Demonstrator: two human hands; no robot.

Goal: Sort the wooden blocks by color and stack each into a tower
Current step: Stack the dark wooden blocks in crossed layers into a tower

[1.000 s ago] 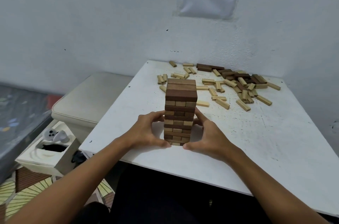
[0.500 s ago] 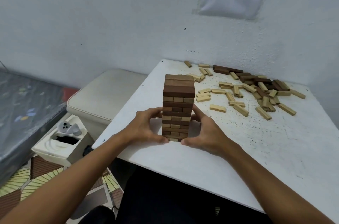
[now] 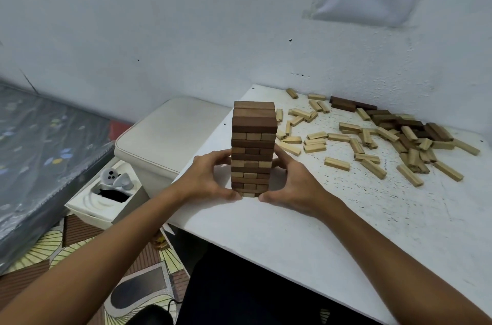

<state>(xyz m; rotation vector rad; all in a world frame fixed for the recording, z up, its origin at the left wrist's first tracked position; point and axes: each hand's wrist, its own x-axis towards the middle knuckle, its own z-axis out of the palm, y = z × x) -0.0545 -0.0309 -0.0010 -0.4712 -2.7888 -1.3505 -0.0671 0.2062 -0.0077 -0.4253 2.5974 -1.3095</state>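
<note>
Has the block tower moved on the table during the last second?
No. The tower stands at the same spot near the table's front-left edge, both hands around its base; only the camera turned.

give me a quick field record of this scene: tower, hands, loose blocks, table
tower: block tower upright near the table's front left edge, dark and light layers mixed
left hand: left hand cups the tower's lower left side
right hand: right hand cups its lower right side
loose blocks: light blocks scattered behind and right; dark blocks heaped near the wall
table: white table
</note>
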